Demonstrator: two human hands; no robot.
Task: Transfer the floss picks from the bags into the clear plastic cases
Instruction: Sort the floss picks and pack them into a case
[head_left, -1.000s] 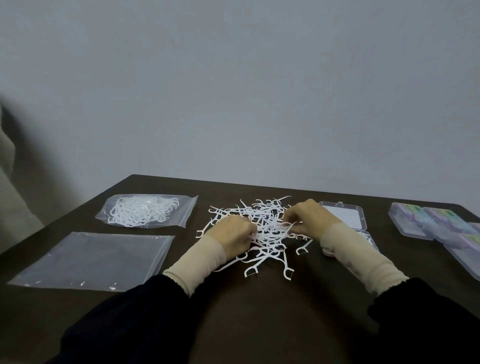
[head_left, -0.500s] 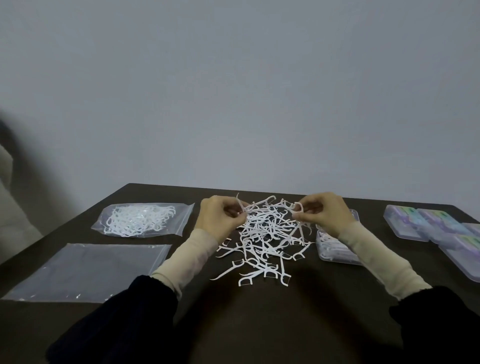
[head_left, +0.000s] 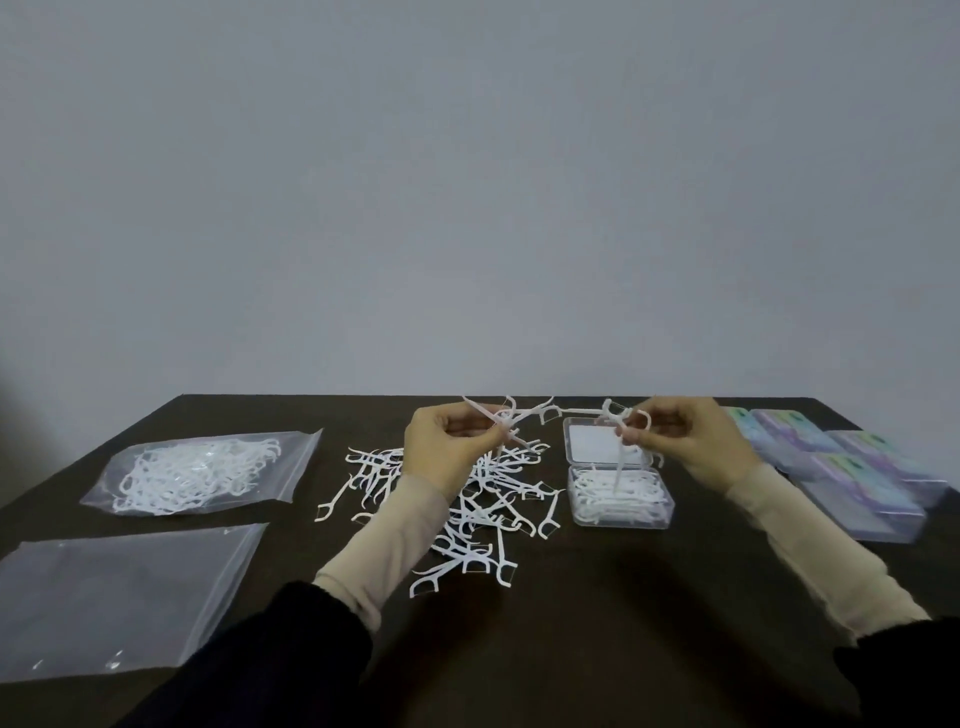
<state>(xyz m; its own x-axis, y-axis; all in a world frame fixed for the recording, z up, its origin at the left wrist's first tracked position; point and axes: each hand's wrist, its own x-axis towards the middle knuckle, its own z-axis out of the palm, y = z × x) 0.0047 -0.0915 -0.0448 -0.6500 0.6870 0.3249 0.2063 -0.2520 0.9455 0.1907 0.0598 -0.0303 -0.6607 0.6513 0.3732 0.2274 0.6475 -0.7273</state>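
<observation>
Both hands pinch floss picks above pile.

Plain grey-white wall behind, unmarked and evenly, dimly lit, meeting dark brown table along its far edge, with deep shadow in left corner beside table's slanting left side.

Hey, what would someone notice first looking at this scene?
A loose heap of white floss picks at the table's centre, with the left hand and right hand each pinching picks above it. Right of the heap, an open clear case holds picks.
</observation>
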